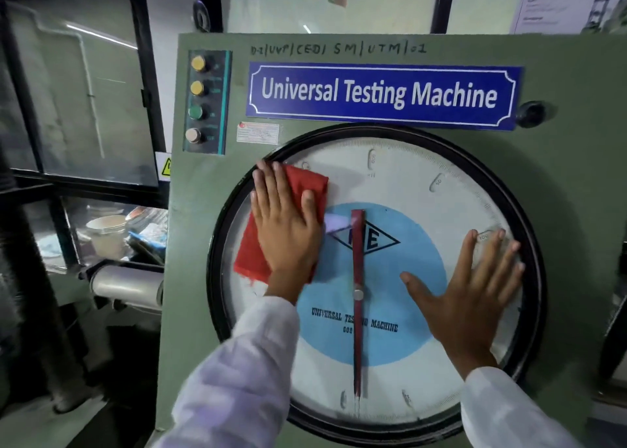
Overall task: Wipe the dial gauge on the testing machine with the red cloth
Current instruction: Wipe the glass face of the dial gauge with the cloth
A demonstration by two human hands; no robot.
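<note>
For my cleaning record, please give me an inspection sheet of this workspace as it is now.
Surface: green machine panel, upright.
Job's things: dial gauge, red pointer vertical; red cloth on its left part.
Clutter: cup and packets behind glass at left.
Grippers: left hand flat on cloth; right hand flat on glass, bare.
Cables: nothing seen.
Surroundings: blue nameplate, four buttons, windows.

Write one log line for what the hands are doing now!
step: wiping | left hand: flat, pressing red cloth on dial gauge upper left | right hand: flat, bare, on glass right side
</note>
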